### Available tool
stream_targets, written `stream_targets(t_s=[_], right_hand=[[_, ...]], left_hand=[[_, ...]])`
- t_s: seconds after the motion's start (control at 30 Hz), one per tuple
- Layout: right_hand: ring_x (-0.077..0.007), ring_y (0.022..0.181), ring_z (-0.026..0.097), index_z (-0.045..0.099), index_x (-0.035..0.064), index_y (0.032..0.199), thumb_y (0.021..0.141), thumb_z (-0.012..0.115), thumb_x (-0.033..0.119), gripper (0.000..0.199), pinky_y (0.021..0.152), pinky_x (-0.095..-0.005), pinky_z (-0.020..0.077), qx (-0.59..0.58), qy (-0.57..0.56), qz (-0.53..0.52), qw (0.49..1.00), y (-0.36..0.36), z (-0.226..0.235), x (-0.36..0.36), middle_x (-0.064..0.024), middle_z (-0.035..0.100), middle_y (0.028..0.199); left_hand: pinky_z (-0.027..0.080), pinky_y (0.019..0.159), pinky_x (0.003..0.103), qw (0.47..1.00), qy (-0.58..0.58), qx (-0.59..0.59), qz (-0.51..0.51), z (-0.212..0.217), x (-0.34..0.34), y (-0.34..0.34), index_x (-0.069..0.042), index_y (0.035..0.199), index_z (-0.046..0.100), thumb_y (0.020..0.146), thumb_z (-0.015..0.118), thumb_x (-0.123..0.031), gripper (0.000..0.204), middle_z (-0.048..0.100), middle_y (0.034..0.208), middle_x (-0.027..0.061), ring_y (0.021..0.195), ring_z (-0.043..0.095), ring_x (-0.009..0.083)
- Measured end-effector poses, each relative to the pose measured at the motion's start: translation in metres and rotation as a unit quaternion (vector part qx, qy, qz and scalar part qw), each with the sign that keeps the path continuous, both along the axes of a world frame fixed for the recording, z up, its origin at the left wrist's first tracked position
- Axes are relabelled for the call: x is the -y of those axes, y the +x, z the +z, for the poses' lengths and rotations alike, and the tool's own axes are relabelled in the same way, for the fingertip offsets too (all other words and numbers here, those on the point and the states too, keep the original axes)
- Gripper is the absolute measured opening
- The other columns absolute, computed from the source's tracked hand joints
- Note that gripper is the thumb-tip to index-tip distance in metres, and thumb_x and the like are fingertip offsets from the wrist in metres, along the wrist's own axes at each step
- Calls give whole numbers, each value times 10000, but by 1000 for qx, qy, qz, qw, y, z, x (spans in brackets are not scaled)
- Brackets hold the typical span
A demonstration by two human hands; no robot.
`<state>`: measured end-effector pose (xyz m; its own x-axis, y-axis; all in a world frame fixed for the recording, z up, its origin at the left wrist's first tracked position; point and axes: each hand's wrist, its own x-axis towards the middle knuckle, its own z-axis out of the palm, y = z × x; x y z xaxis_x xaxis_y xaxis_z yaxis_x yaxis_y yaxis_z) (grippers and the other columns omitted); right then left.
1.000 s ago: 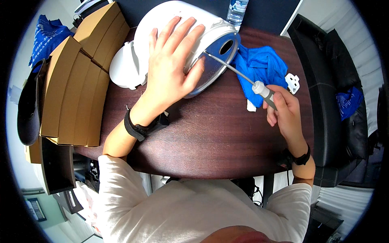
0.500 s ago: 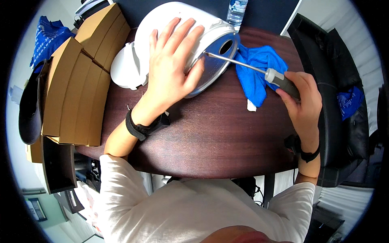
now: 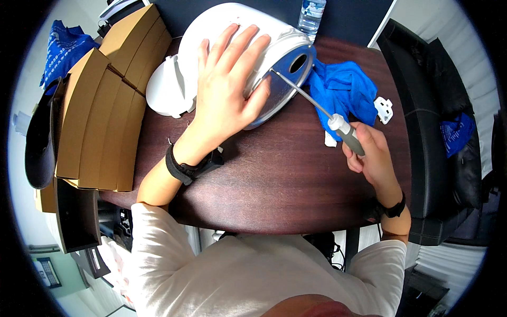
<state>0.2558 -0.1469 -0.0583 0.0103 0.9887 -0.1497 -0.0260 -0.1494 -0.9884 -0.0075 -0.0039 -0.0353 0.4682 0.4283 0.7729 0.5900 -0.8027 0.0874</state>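
A rounded white plastic housing (image 3: 264,21) with a shiny bluish panel (image 3: 282,87) lies tilted at the far middle of the table. The panel has a dark oval opening. My left hand (image 3: 227,87) rests flat on the housing, fingers spread, thumb by the panel's edge. In my right hand (image 3: 375,156) is a screwdriver (image 3: 346,132) with a grey and dark handle. Its long shaft points up and left, and the tip meets the seam between housing and panel, near my left thumb. Whether a screw sits under the tip, I cannot tell.
A round white plastic part (image 3: 166,90) lies left of the housing. Right of it are a blue cloth (image 3: 343,87) and a small white part with dark slots (image 3: 384,110). A water bottle (image 3: 311,18) stands behind, and cardboard boxes (image 3: 95,121) line the table's left side.
My right hand has come left and nearer to me, swinging the screwdriver's handle down so its shaft slopes more steeply. This uncovers the small slotted white part. The left hand stays on the housing.
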Motion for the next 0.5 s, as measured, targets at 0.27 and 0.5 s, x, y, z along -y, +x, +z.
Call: stream_targets(t_s=[0.27, 0.5], right_hand=[[-63, 446, 426, 616, 6, 986, 1073, 368, 391, 466, 423, -229, 323, 106, -12, 114, 988, -1, 7, 1, -3, 526, 629], [-318, 651, 645, 627, 30, 997, 943, 656, 260, 238, 577, -373, 500, 494, 256, -50, 829, 5, 16, -9, -143, 635, 763]], left_hand=[[235, 1141, 583, 1000, 5, -4, 5, 0, 0, 0, -103, 1366, 558, 797, 647, -163, 579, 508, 1445, 146, 1396, 394, 381], [233, 1142, 583, 1000, 4, -2, 2, 0, -1, 1, -101, 1368, 553, 799, 642, -158, 578, 505, 1446, 147, 1396, 392, 381]])
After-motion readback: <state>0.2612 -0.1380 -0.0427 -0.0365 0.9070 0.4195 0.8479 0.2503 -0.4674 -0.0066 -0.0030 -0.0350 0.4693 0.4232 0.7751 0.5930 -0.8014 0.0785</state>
